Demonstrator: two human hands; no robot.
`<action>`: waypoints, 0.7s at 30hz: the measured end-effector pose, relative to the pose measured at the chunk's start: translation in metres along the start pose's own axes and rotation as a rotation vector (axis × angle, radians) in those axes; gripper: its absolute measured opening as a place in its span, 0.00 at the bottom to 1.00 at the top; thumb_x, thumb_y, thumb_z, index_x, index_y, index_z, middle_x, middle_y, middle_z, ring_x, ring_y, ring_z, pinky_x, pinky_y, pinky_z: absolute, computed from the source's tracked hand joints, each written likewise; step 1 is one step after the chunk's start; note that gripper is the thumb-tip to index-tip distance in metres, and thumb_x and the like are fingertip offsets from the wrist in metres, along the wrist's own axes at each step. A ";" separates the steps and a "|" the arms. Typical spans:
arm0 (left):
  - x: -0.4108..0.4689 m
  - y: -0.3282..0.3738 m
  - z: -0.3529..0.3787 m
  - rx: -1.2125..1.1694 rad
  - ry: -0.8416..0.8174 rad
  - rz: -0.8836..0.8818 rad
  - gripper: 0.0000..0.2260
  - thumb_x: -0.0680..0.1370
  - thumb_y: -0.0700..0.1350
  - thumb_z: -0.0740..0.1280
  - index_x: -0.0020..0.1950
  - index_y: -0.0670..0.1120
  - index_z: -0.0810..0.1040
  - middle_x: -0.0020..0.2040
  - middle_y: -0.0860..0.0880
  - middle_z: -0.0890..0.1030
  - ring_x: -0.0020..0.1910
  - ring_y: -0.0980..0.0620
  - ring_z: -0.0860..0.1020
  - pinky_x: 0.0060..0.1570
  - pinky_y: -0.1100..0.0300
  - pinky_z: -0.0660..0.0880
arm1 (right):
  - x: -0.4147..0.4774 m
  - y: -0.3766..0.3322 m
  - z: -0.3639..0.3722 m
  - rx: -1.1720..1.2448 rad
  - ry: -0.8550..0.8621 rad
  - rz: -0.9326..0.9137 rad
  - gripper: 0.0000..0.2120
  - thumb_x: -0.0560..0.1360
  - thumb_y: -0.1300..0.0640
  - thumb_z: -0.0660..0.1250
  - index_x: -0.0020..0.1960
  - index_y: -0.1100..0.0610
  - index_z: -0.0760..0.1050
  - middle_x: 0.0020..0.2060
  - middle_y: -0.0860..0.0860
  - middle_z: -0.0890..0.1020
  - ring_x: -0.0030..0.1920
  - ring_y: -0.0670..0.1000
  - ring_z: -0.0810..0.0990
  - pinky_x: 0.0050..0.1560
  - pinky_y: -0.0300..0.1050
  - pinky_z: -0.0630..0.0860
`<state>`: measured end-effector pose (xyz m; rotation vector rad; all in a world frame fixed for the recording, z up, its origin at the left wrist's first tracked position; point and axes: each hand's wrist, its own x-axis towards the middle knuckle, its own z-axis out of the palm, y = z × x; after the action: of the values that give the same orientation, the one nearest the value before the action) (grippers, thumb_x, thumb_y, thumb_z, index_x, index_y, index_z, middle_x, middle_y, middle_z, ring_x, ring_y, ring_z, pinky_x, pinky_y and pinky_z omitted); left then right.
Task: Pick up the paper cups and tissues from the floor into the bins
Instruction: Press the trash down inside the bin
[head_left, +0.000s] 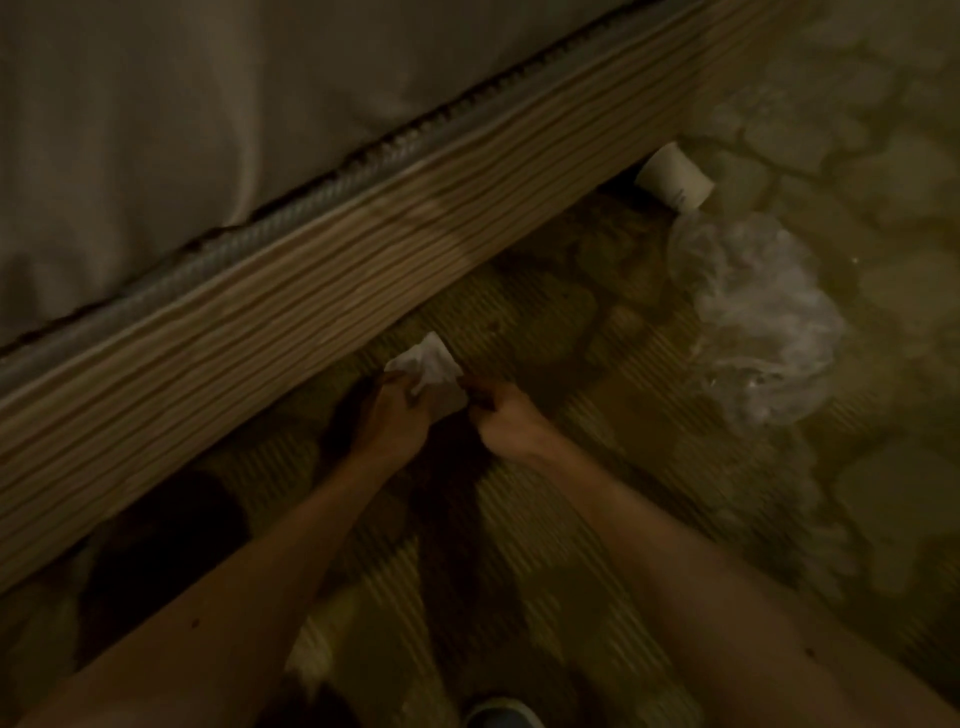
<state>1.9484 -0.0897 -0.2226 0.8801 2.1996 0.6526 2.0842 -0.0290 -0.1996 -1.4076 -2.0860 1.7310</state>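
A white crumpled tissue (428, 366) lies on the patterned carpet beside the bed base. My left hand (392, 418) pinches its left edge with curled fingers. My right hand (501, 415) is just right of the tissue with fingers curled at its right edge; the frame is blurred and dim, so the grip is unclear. A white paper cup (675, 176) lies on its side farther right, half under the bed frame. Another pale scrap that may be a tissue (311, 657) shows low on the carpet under my left forearm.
The wooden bed frame (260, 332) runs diagonally across the view with the mattress (182, 130) above it. A crumpled clear plastic bag (753, 317) lies on the carpet to the right, near the cup. A shoe tip (501, 714) shows at the bottom edge.
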 end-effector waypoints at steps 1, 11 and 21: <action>-0.003 -0.001 0.001 -0.003 0.028 0.007 0.17 0.81 0.48 0.64 0.67 0.43 0.77 0.67 0.41 0.76 0.66 0.41 0.74 0.62 0.54 0.71 | 0.001 0.003 -0.001 0.020 0.009 0.034 0.19 0.79 0.64 0.61 0.69 0.61 0.72 0.67 0.58 0.75 0.67 0.56 0.73 0.66 0.41 0.68; -0.039 0.024 0.021 -0.479 0.124 -0.123 0.09 0.79 0.53 0.68 0.44 0.49 0.79 0.38 0.52 0.83 0.35 0.58 0.82 0.30 0.68 0.74 | -0.030 0.012 -0.004 0.746 0.096 0.276 0.10 0.78 0.63 0.61 0.49 0.67 0.79 0.43 0.59 0.83 0.42 0.54 0.83 0.45 0.44 0.80; -0.079 0.098 0.081 -0.514 -0.009 0.057 0.19 0.81 0.57 0.62 0.37 0.45 0.75 0.27 0.51 0.77 0.28 0.54 0.78 0.34 0.58 0.74 | -0.098 0.046 -0.089 0.901 0.158 0.214 0.17 0.82 0.49 0.59 0.50 0.62 0.79 0.39 0.54 0.84 0.37 0.50 0.82 0.37 0.43 0.78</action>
<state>2.0900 -0.0686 -0.1804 0.6704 1.8675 1.1699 2.2182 -0.0327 -0.1599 -1.3885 -0.8572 2.1175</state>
